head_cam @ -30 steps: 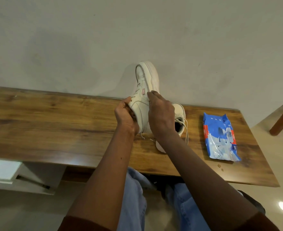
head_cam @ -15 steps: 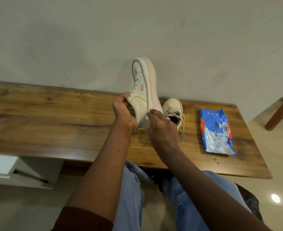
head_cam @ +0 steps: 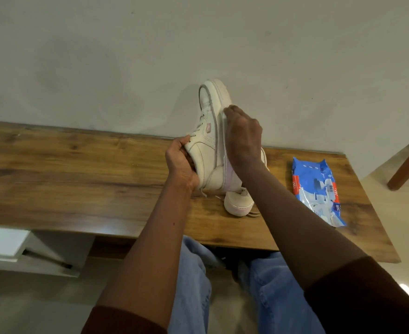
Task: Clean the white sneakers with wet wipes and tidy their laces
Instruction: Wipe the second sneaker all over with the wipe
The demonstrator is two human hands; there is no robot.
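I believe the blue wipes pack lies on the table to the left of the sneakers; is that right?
Not quite: the head view shows the blue wipes pack lying on the table to the right of the sneakers, not the left.

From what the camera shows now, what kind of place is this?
Probably a room in a home: a wooden table stands against a plain wall, with a wooden furniture leg on the pale floor beside it.
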